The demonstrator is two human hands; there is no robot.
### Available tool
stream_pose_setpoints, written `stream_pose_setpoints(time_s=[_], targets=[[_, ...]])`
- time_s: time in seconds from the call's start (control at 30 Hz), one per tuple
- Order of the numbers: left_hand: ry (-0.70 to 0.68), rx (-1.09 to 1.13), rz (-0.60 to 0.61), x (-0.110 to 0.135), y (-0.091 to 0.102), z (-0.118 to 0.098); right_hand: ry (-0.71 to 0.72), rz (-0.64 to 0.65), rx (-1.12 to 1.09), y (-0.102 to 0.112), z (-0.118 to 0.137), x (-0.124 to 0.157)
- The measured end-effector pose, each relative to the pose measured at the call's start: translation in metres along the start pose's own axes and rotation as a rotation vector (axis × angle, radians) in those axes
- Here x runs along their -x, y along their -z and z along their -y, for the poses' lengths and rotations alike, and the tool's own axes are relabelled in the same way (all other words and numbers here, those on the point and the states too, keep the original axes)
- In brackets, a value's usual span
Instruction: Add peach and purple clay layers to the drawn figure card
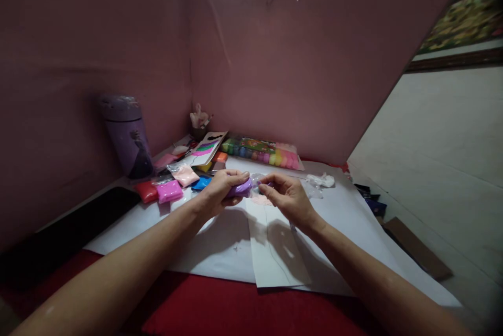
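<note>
Red tablecloth (220, 310) shows bare along the near edge; the large white paper sheets (236, 241) beyond it lie mostly open. Over the paper's far part, the left hand (222, 186) is closed around a soft purple clay lump (240, 188), and the right hand (288, 197) pinches its clear plastic wrapper (256, 179). Small coloured clay packets (170, 191) crowd the left, and a long multicoloured clay tray (261, 151) lines the pink partition board (294, 63).

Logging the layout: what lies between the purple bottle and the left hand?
Between purple bottle and left hand, the head view shows clay packets on white paper: red, magenta, pale pink, blue.
</note>
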State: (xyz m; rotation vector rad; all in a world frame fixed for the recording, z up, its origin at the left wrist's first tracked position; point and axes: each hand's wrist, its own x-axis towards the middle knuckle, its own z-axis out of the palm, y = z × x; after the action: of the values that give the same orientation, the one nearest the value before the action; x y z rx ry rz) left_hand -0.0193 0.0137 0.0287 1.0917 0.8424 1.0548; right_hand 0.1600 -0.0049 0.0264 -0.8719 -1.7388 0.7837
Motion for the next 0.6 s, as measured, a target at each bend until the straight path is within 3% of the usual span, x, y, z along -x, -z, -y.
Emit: stream_pose_setpoints(time_s=[0.13,0.27,0.37,0.5,0.6], targets=[[-0.001,-0.001,0.004,0.003,-0.003,0.001,0.151,-0.015,0.295,-0.008,0.006,0.006],[0.005,0.003,-0.012,0.005,-0.005,0.003,0.222,0.001,0.368,-0.010,0.008,0.007],[0.011,0.005,-0.023,0.004,-0.006,0.003,0.147,0.004,0.231,-0.008,0.004,0.005],[0.003,0.021,-0.080,0.001,-0.002,-0.001,-0.066,-0.118,-0.126,-0.002,-0.005,0.000],[-0.003,0.036,-0.105,-0.001,0.002,-0.004,-0.119,-0.150,-0.289,0.001,-0.007,-0.004]])
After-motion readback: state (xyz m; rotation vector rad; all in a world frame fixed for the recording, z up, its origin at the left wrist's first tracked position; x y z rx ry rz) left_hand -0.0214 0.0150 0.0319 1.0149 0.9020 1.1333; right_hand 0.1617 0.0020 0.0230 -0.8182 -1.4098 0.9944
